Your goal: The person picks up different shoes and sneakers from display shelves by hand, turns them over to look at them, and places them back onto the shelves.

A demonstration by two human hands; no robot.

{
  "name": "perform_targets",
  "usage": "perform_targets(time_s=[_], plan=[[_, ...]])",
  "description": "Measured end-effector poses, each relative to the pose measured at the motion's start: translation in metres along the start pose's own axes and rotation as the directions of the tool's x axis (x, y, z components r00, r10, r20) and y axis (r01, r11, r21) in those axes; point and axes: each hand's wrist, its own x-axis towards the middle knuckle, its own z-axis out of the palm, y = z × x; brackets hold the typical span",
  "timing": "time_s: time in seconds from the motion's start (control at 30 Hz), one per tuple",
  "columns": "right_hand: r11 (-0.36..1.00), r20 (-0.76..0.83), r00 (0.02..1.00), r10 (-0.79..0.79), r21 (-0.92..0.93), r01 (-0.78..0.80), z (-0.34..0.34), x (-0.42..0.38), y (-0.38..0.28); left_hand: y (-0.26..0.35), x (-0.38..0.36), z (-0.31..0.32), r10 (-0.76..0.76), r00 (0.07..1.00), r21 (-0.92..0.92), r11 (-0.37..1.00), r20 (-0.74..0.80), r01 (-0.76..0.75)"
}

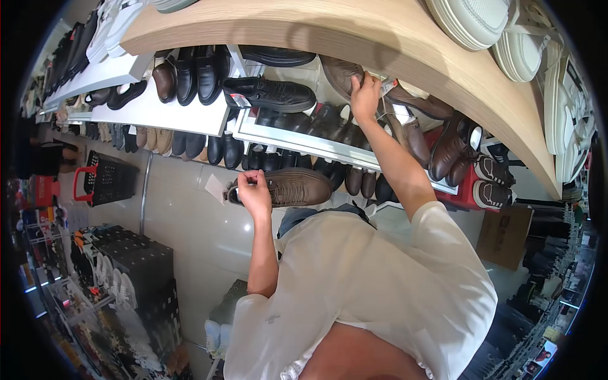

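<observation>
In the head view a brown lace-up shoe (297,187) hangs level in front of my waist, with my left hand (254,190) closed on its heel end. A paper tag (216,189) dangles beside that heel. My right hand (365,95) reaches up to the shelf under the wooden board, its fingers on another brown shoe (341,75). A red and white tag (388,87) is right beside those fingers. To the left of it on the shelf lies a black lace-up shoe (272,94).
A curved wooden shelf board (304,26) with white shoes arches above the lower shelf. More brown shoes (451,145) stand at the right. A black basket with a red handle (111,179) is at the left, above stacked dark boxes (140,256).
</observation>
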Motion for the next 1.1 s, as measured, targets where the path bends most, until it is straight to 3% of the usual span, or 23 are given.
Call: perform_targets(time_s=[0.03,0.13,0.27,0.33,0.37,0.43,0.57,0.6,0.63,0.67,0.7,0.77,0.8,0.83,0.87,0.9,0.93,1.0,1.1], plan=[[0.997,-0.035,0.997,-0.065,-0.046,0.063,0.004,-0.004,0.002,0.0,0.0,0.0,0.01,1.0,0.004,1.0,0.004,-0.01],[0.992,0.051,0.996,0.075,-0.11,-0.069,0.01,-0.011,-0.002,-0.005,-0.001,0.0,0.002,1.0,0.0,1.0,0.031,-0.002],[0.993,0.001,1.0,0.008,-0.117,-0.008,0.017,-0.02,-0.009,-0.014,-0.001,-0.001,0.079,0.996,-0.005,0.997,0.04,-0.079],[0.978,-0.017,0.991,-0.133,-0.162,0.128,0.005,-0.024,-0.021,-0.008,-0.003,-0.002,0.061,0.997,0.014,0.998,0.04,-0.061],[0.979,-0.03,0.992,-0.12,-0.172,0.113,0.003,-0.027,-0.022,-0.007,-0.003,-0.001,0.07,0.996,0.011,0.997,0.058,-0.071],[0.961,0.002,0.967,-0.257,-0.104,0.255,-0.002,-0.033,-0.024,-0.005,-0.001,0.0,0.057,0.997,0.001,0.998,0.047,-0.057],[0.943,0.028,0.946,-0.322,-0.077,0.324,-0.036,-0.05,-0.038,0.012,0.004,0.015,0.116,0.991,0.05,0.991,0.069,-0.12],[0.955,0.064,0.952,-0.298,0.018,0.298,-0.043,-0.053,-0.037,0.016,0.006,0.021,0.139,0.987,0.022,0.99,0.085,-0.141],[0.967,0.093,0.979,-0.183,0.197,0.162,-0.059,-0.057,-0.043,0.02,0.008,0.029,0.159,0.981,-0.01,0.987,0.107,-0.159],[0.961,0.127,0.968,-0.218,0.203,0.19,-0.073,-0.063,-0.044,0.022,0.01,0.039,0.215,0.971,0.02,0.976,0.104,-0.218],[0.953,0.158,0.954,-0.253,0.208,0.219,-0.086,-0.071,-0.04,0.039,0.008,0.047,0.15,0.979,0.082,0.983,0.142,-0.162],[0.893,0.429,0.85,-0.305,0.439,0.099,-0.113,-0.096,-0.027,0.052,0.01,0.073,0.21,0.955,0.097,0.967,0.208,-0.234],[0.892,0.491,0.766,-0.415,0.384,0.237,-0.128,-0.107,-0.022,0.045,0.012,0.093,0.287,0.937,0.042,0.953,0.2,-0.301],[0.862,0.552,0.662,-0.507,0.338,0.378,-0.143,-0.117,-0.018,0.043,0.014,0.112,0.269,0.937,0.042,0.958,0.224,-0.285],[0.9,0.61,0.663,-0.434,0.261,0.348,-0.159,-0.126,-0.019,0.057,0.011,0.123,0.242,0.933,0.01,0.967,0.266,-0.254],[0.931,0.66,0.663,-0.353,0.178,0.318,-0.17,-0.132,-0.018,0.052,0.012,0.142,0.316,0.907,-0.062,0.948,0.279,-0.311],[0.924,0.665,0.647,-0.372,0.2,0.326,-0.173,-0.137,-0.008,0.059,0.01,0.154,0.266,0.903,-0.082,0.964,0.337,-0.253],[0.961,0.602,0.769,-0.213,-0.013,0.277,-0.169,-0.146,0.019,0.069,0.005,0.176,0.292,0.868,-0.173,0.955,0.402,-0.241],[0.973,0.517,0.844,-0.144,-0.081,0.217,-0.164,-0.146,0.044,0.071,-0.005,0.203,0.333,0.831,-0.207,0.942,0.446,-0.266]])
